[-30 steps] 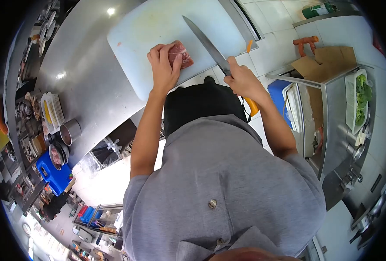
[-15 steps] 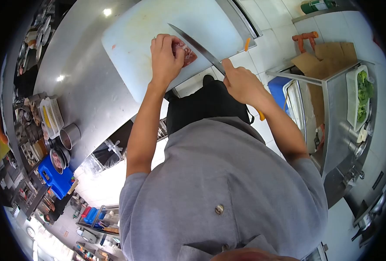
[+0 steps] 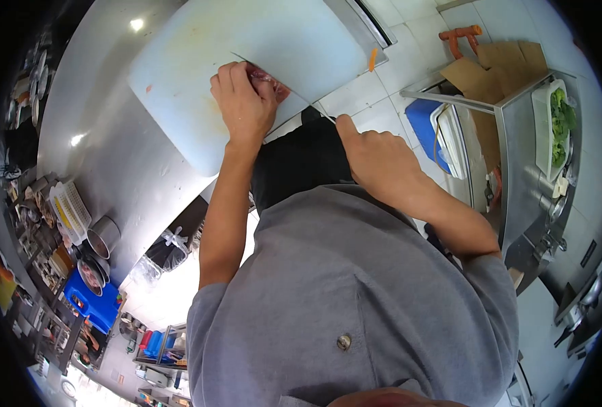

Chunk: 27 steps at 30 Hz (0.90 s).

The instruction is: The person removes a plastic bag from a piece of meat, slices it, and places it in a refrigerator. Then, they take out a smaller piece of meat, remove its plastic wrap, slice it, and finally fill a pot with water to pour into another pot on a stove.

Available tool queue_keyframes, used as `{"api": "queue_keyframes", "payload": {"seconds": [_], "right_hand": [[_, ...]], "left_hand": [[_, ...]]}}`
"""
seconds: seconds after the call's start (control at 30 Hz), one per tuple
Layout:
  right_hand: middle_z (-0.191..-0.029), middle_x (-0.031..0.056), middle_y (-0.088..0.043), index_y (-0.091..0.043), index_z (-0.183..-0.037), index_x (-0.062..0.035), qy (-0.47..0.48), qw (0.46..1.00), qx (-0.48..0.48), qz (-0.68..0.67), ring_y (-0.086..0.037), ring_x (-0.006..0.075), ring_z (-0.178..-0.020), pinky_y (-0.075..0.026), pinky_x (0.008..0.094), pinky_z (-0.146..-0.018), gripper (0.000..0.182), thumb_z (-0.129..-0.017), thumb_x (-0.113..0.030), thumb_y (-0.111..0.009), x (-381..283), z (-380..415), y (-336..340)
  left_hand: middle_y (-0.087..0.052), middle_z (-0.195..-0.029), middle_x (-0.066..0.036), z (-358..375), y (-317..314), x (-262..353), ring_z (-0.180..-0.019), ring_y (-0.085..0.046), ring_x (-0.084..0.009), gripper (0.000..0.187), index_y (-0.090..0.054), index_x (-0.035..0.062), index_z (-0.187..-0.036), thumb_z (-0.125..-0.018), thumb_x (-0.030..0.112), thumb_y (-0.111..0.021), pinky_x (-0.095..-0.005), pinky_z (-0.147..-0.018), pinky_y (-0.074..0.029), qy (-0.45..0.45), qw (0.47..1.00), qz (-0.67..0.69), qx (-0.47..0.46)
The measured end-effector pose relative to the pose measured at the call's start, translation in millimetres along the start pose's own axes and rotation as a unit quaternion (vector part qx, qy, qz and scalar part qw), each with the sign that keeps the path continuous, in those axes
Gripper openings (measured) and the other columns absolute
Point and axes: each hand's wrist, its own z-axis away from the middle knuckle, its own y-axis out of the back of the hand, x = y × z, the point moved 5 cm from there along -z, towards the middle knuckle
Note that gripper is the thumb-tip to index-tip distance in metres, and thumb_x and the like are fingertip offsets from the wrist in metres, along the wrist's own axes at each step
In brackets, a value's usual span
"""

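Note:
A piece of raw red meat (image 3: 278, 87) lies near the front edge of the white cutting board (image 3: 179, 81). My left hand (image 3: 242, 102) is closed over its left end, fingers curled and knuckles toward the blade. In my right hand (image 3: 377, 156) is a long knife (image 3: 323, 114), gripped by the handle, which the fingers hide. Seen almost edge-on, the blade runs along the far side of the meat, close by my left fingertips. Its tip points toward the back left of the board.
The board rests on a steel counter (image 3: 111, 129). On the counter's left are a white basket (image 3: 77, 207), a steel pot (image 3: 103, 237) and a bowl of meat (image 3: 92, 275). To the right, a steel stand (image 3: 518, 156) carries a cardboard box (image 3: 494, 68) and a tray of greens (image 3: 559, 125).
The knife has swung left and turned edge-on against the meat, its tip lower. My right hand has come slightly nearer my body, while my left hand stays on the meat.

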Motion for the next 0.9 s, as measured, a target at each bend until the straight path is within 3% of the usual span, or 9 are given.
{"api": "queue_keyframes", "payload": {"seconds": [0.13, 0.37, 0.53, 0.9], "right_hand": [[-0.068, 0.0232, -0.062, -0.038, -0.097, 0.0010, 0.007, 0.999, -0.050, 0.009, -0.064, 0.0427, -0.066, -0.052, 0.0492, -0.059, 0.024, -0.078, 0.003, -0.053, -3.9, 0.7, 9.3], [-0.061, 0.0239, -0.059, -0.041, -0.104, 0.0022, 0.020, 0.999, -0.040, 0.011, -0.062, 0.0431, -0.061, -0.048, 0.0511, -0.056, 0.028, -0.078, 0.000, -0.052, -3.9, -0.8, 14.3], [-0.062, 0.0229, -0.060, -0.041, -0.104, 0.0005, -0.004, 0.995, -0.060, 0.073, -0.063, 0.0417, -0.061, -0.051, 0.0490, -0.057, 0.030, -0.077, 0.000, -0.054, -8.0, 1.0, 16.4], [-0.059, 0.0215, -0.060, -0.039, -0.097, 0.0003, -0.005, 0.996, -0.063, 0.064, -0.065, 0.0396, -0.058, -0.052, 0.0467, -0.051, 0.026, -0.076, 0.002, -0.054, -7.2, -3.4, 5.6]], "left_hand": [[-0.053, -0.099, -0.016, -0.3, 1.5, 1.3, -0.089, -0.048, -0.0342, 0.026, -0.052, 0.0019, -0.100, -0.074, 0.000, -0.055, -0.0448, -0.081, -0.039, 0.006, 1.000, 0.005, -0.004], [-0.054, -0.097, -0.015, 2.5, 1.7, -1.8, -0.089, -0.049, -0.0334, 0.026, -0.053, 0.0021, -0.099, -0.073, 0.000, -0.057, -0.0429, -0.080, -0.041, -0.001, 1.000, 0.009, 0.026], [-0.055, -0.099, -0.015, 4.5, -1.0, -2.2, -0.089, -0.050, -0.0350, 0.032, -0.054, 0.0011, -0.101, -0.070, 0.003, -0.062, -0.0441, -0.082, -0.040, -0.016, 0.999, 0.014, 0.040], [-0.056, -0.098, -0.014, 3.3, 3.3, -0.9, -0.091, -0.051, -0.0329, 0.034, -0.055, 0.0030, -0.101, -0.068, 0.002, -0.062, -0.0429, -0.082, -0.040, -0.002, 1.000, 0.011, 0.024]]}}
